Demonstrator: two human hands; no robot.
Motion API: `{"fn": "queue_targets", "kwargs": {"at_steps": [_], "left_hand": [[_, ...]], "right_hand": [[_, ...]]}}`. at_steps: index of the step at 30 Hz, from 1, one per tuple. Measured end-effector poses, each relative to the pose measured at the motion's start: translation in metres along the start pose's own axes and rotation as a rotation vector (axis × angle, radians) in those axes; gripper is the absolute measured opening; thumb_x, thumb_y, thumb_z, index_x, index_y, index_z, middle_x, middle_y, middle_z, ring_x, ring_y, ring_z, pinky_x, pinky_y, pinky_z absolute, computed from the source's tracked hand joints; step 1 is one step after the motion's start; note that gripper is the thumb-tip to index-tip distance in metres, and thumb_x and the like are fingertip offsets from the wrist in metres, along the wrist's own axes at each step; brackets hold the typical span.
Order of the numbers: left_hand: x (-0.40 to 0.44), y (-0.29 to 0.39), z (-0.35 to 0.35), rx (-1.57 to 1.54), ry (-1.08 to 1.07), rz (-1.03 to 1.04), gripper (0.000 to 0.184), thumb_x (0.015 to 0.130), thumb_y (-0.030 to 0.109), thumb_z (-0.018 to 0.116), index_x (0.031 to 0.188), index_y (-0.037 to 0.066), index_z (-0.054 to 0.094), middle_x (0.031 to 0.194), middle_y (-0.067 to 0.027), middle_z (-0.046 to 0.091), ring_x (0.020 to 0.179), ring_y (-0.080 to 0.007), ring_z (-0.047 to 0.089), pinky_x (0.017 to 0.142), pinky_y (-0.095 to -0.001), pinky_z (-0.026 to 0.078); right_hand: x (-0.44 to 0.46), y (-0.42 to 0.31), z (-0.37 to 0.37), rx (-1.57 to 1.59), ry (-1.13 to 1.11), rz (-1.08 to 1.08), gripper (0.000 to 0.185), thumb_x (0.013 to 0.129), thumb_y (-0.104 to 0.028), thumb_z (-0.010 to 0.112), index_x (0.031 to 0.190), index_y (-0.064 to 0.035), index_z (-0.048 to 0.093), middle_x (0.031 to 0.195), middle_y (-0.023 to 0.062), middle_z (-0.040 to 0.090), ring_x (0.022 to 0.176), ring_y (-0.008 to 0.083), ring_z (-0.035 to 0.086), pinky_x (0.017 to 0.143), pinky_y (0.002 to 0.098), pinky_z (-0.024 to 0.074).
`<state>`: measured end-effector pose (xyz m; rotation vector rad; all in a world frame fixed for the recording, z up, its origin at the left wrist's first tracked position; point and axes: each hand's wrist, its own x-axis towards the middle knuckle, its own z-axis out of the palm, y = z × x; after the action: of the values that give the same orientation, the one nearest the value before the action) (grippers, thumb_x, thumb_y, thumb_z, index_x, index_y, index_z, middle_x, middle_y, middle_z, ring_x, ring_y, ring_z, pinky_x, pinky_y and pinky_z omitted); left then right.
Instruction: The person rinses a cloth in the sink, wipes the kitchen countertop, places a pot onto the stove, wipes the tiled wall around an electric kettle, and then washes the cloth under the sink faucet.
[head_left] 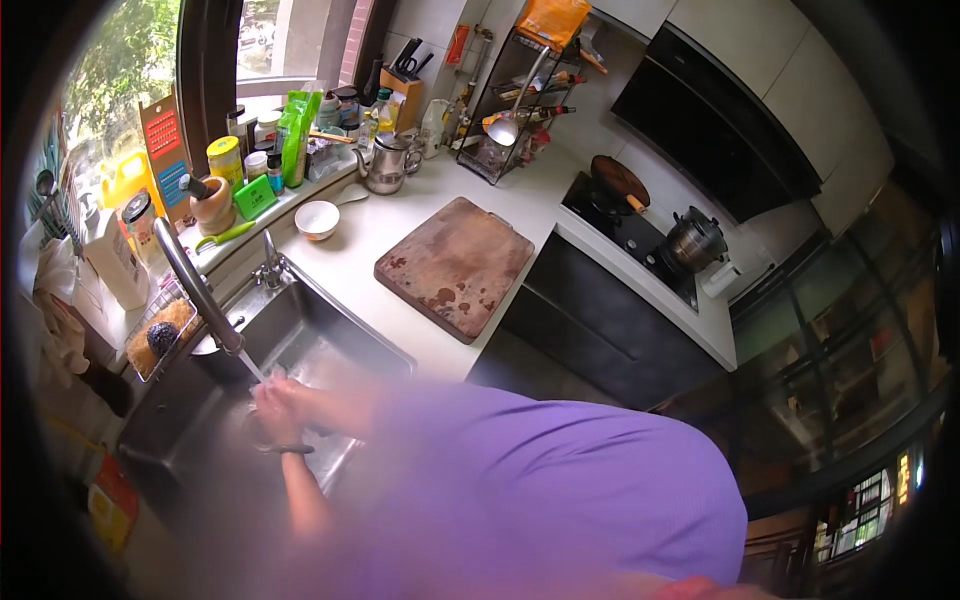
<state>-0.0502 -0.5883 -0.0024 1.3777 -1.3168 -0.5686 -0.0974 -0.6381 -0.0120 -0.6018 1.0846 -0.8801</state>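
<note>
Two bare hands meet over the sink (310, 325) in the head view, right under the mouth of the curved metal tap (200, 293), with a thin stream of water (250, 366) falling on them. The right hand (288, 388) and the left hand (268, 425) touch each other, fingers gathered rather than spread; blur and spray hide the fingertips, so it is impossible to say whether anything is pinched between them. A dark band (287, 449) circles the left wrist. As far as can be judged, the rinsing is under way and not finished: the water is running, the hands are in it, and the tap has not yet been turned off. The tap stands on the far side of the sink; the long axis of its neck slants from the window side in toward the basin, and its mouth points down at the hands. The left forearm reaches in over the near side of the sink, while the right forearm comes across from the sink's right, close to the purple garment (590, 470). At the sink's far edge, a wire basket holds a dark scourer (161, 338). On the counter to the right of the sink lies a stained cutting board (455, 265), flat and apart from it; a white bowl (317, 221) sits just beyond the sink's far right corner, with a metal kettle (388, 165) farther back.
</note>
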Motion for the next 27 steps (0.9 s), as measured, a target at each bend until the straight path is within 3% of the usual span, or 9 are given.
{"fn": "queue_targets", "kwargs": {"at_steps": [4,6,9,11,13,15,18,23,27], "left_hand": [[0.009,-0.002,0.009,-0.306,0.104,-0.359,0.033,0.091,0.037,0.043,0.083,0.006,0.052,0.078,-0.0050,0.056,0.067,-0.0192,0.055,0.062,-0.0305,0.046],[0.013,-0.016,0.009,-0.350,0.168,-0.349,0.034,0.090,0.040,0.044,0.082,0.007,0.051,0.077,-0.0044,0.055,0.066,-0.0189,0.055,0.059,-0.0286,0.046],[0.011,-0.039,-0.008,-1.427,-0.114,-0.622,0.042,0.085,0.050,0.049,0.084,0.008,0.054,0.081,-0.0075,0.055,0.076,-0.0213,0.056,0.065,-0.0363,0.048],[0.012,-0.052,-0.010,-1.513,-0.299,-0.436,0.043,0.085,0.047,0.049,0.097,0.006,0.055,0.089,-0.0106,0.057,0.079,-0.0222,0.056,0.067,-0.0392,0.048],[0.012,0.002,-0.008,-0.759,0.322,-0.716,0.038,0.090,0.038,0.043,0.101,0.003,0.053,0.093,-0.0092,0.055,0.084,-0.0199,0.054,0.072,-0.0316,0.045],[0.013,-0.010,0.002,-0.393,0.206,-0.733,0.033,0.091,0.025,0.044,0.116,0.005,0.050,0.111,-0.0127,0.054,0.098,-0.0216,0.054,0.084,-0.0346,0.043],[-0.014,0.020,0.027,-0.265,0.125,-0.151,0.036,0.093,0.020,0.039,0.126,0.005,0.043,0.116,-0.0146,0.051,0.105,-0.0252,0.051,0.088,-0.0338,0.040],[-0.002,0.023,-0.001,-0.559,0.124,-0.400,0.042,0.094,0.024,0.039,0.130,0.002,0.037,0.123,-0.0146,0.044,0.113,-0.0242,0.042,0.093,-0.0321,0.033],[-0.013,0.019,-0.009,0.196,0.024,0.170,0.043,0.094,0.027,0.036,0.131,0.006,0.037,0.118,-0.0175,0.050,0.117,-0.0294,0.041,0.103,-0.0401,0.020]], "right_hand": [[-0.026,-0.006,0.000,-0.873,0.126,-0.285,0.033,0.090,-0.036,0.040,0.078,-0.0102,0.057,0.065,0.0043,0.054,0.065,0.0207,0.055,0.060,0.0357,0.0460],[-0.034,-0.007,0.003,-1.029,0.086,-0.340,0.033,0.090,-0.036,0.041,0.077,-0.0102,0.057,0.064,0.0043,0.054,0.065,0.0207,0.055,0.061,0.0358,0.0461],[-0.040,-0.010,0.005,-1.090,-0.007,-0.336,0.032,0.089,-0.035,0.042,0.076,-0.0102,0.058,0.063,0.0043,0.054,0.064,0.0206,0.055,0.061,0.0359,0.0462],[-0.041,-0.014,0.005,-1.039,-0.085,-0.282,0.032,0.089,-0.035,0.043,0.075,-0.0102,0.058,0.062,0.0043,0.054,0.064,0.0206,0.055,0.061,0.0360,0.0463],[-0.038,-0.022,0.001,-0.881,-0.152,-0.179,0.031,0.089,-0.034,0.044,0.074,-0.0102,0.058,0.061,0.0042,0.054,0.064,0.0206,0.055,0.062,0.0361,0.0464],[-0.038,-0.034,-0.004,-0.524,-0.221,-0.027,0.031,0.088,-0.034,0.044,0.073,-0.0104,0.058,0.061,0.0044,0.054,0.063,0.0207,0.055,0.061,0.0367,0.0462],[-0.045,-0.054,-0.007,0.118,-0.297,0.265,0.032,0.088,-0.034,0.043,0.072,-0.0108,0.056,0.061,0.0050,0.054,0.062,0.0212,0.054,0.061,0.0383,0.0455],[-0.054,-0.041,0.007,0.132,-0.285,0.383,0.033,0.088,-0.034,0.041,0.069,-0.0114,0.055,0.062,0.0059,0.055,0.060,0.0221,0.053,0.059,0.0412,0.0443],[-0.024,-0.056,-0.004,0.372,-0.282,0.374,0.036,0.090,-0.039,0.034,0.075,-0.0121,0.053,0.070,0.0063,0.057,0.062,0.0234,0.051,0.059,0.0445,0.0423]]}}
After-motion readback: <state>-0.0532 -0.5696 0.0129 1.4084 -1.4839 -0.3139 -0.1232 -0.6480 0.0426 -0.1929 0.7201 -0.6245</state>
